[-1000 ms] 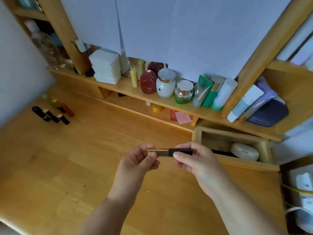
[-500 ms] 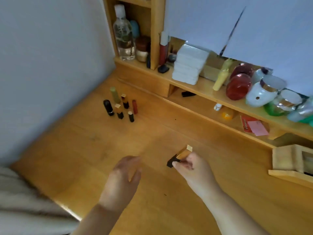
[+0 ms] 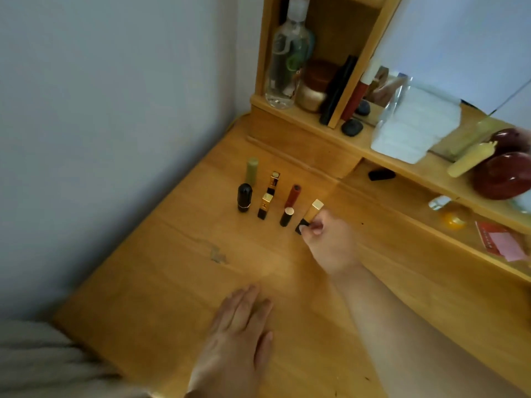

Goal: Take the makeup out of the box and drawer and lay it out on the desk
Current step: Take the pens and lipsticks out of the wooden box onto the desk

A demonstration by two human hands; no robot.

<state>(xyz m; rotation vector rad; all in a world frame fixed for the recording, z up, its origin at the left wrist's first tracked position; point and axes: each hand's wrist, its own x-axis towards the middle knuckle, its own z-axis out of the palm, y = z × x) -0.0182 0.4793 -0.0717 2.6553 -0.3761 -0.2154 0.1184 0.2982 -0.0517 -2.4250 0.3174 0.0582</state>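
My right hand point(image 3: 330, 242) pinches the black lower end of a gold-and-black lipstick point(image 3: 311, 214) and holds it against the wooden desk point(image 3: 161, 282), at the right end of a group of lipsticks. That group stands upright: a pale green one point(image 3: 252, 170), a round black one point(image 3: 244, 197), two gold-and-black ones point(image 3: 274, 179) point(image 3: 265, 205), a red one point(image 3: 293, 195) and a black one with a pale cap point(image 3: 286, 216). My left hand point(image 3: 235, 340) lies flat on the desk near the front edge, fingers straight, holding nothing. The box and drawer are out of view.
A wall runs along the desk's left side. At the back stands a wooden shelf unit point(image 3: 301, 133) with a clear bottle point(image 3: 287, 53), jars, a white pack point(image 3: 416, 127), a yellow tube point(image 3: 471, 159) and a dark red jar point(image 3: 502, 176). A white cloth point(image 3: 37, 360) lies at the lower left.
My view swung left, away from the drawer. My left hand let go of the lipstick and dropped flat onto the desk. My right hand carried the lipstick left to the lipstick group.
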